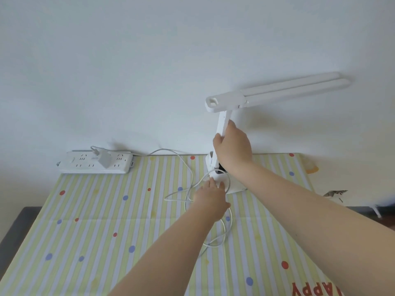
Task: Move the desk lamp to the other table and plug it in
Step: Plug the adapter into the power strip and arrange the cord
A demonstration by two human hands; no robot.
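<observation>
Striped tablecloth point(96, 221): from centre toward 7 and 9 o'clock it lies open to a passing hand. Power strip point(96, 163) with one plug point(103, 160) in it blocks the far edge at 10 o'clock. Loose white cable point(188, 189) loops across the centre, a snag risk. Lamp point(222, 124) stands at 1 o'clock against the wall point(149, 60), both forearms crossing the approach from 5 o'clock.

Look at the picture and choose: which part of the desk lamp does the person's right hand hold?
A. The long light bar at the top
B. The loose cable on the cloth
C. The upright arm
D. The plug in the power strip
C: the right hand is curled round the upright arm of the desk lamp, below the light bar, while the left hand reaches to the lamp's base.
</observation>
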